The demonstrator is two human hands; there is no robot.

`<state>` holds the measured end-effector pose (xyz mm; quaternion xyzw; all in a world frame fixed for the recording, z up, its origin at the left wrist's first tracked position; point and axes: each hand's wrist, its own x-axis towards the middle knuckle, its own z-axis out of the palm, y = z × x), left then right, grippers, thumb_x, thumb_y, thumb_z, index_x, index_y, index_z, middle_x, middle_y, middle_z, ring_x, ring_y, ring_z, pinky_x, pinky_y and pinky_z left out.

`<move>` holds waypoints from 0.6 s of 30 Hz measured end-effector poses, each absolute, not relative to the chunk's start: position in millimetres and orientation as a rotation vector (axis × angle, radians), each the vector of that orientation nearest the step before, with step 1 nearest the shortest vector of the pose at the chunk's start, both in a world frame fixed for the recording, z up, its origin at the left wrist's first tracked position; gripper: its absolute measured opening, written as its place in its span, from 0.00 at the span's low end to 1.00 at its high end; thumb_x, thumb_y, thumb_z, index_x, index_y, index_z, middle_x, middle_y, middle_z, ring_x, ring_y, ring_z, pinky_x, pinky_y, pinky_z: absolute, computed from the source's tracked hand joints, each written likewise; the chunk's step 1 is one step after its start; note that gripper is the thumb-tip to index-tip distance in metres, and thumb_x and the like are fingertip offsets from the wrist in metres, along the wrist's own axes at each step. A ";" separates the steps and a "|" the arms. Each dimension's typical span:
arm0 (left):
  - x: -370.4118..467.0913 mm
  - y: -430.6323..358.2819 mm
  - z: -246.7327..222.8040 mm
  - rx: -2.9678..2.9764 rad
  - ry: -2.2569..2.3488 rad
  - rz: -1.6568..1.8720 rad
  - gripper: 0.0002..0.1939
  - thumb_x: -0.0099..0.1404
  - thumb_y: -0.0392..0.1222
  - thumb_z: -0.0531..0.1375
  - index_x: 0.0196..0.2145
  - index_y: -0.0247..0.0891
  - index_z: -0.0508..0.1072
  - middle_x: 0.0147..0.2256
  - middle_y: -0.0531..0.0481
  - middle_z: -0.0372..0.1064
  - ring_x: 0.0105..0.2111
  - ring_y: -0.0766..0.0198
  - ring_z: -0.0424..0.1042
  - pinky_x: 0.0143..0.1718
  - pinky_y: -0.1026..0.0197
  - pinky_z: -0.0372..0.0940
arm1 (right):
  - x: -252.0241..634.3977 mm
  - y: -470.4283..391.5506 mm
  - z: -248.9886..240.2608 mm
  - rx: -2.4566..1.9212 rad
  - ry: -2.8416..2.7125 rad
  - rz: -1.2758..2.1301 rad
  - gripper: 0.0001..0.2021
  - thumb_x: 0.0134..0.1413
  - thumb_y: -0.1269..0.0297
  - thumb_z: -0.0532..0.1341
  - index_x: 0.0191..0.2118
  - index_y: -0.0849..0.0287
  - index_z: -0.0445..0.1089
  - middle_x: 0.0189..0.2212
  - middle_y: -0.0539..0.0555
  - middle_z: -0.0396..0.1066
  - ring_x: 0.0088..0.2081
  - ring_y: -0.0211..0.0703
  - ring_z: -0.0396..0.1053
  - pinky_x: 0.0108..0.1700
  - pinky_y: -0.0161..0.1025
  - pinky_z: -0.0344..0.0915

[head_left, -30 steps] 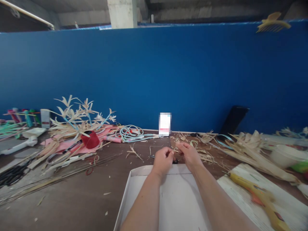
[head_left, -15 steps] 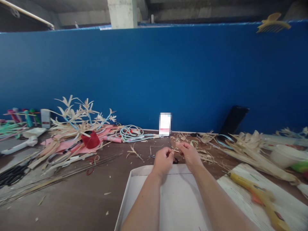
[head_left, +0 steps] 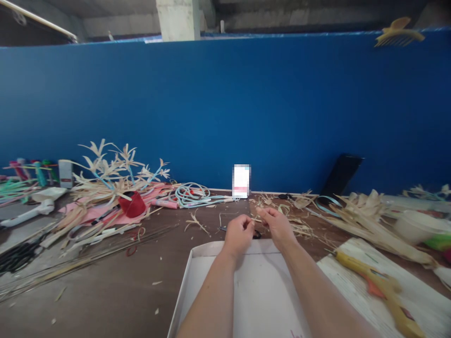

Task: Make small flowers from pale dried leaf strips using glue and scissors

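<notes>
My left hand [head_left: 239,234] is closed in a pinch above the far edge of a white box lid or tray [head_left: 207,249]. Close by on its right, my right hand [head_left: 277,228] also pinches, thumb against forefinger. Something thin and pale may run between the fingertips, but it is too small to name. Beneath the hands lies a dark tool with a looped handle [head_left: 257,234], mostly hidden by them. Pale dried husk scraps [head_left: 303,228] are scattered just right of and behind my right hand.
Husk flowers on blue stems [head_left: 130,162], a red thread spool [head_left: 132,204] and coiled pale-blue cord [head_left: 192,195] lie left. A yellow glue gun [head_left: 380,286] rests on paper at right, near husk strips [head_left: 380,234] and a white bowl [head_left: 419,227]. A blue partition [head_left: 225,103] stands behind.
</notes>
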<state>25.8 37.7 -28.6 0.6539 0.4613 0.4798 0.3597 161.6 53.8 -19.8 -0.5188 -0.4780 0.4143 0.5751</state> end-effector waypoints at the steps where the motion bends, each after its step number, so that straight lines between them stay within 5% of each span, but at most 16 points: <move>1: 25.7 37.4 -28.3 1.686 1.191 1.236 0.11 0.59 0.44 0.52 0.24 0.36 0.66 0.21 0.53 0.67 0.22 0.68 0.62 0.24 0.67 0.54 | 161.3 53.8 -19.8 -1.212 -1.117 0.972 0.16 0.37 0.49 0.65 0.22 0.58 0.68 0.14 0.45 0.58 0.20 0.35 0.52 0.24 0.35 0.47; 18: 25.5 38.5 -29.2 1.730 1.180 1.239 0.10 0.59 0.43 0.52 0.23 0.36 0.65 0.20 0.54 0.64 0.22 0.69 0.61 0.24 0.67 0.53 | 156.5 51.5 -16.6 -1.270 -1.100 0.940 0.16 0.38 0.48 0.64 0.21 0.57 0.67 0.14 0.45 0.57 0.20 0.35 0.53 0.24 0.35 0.48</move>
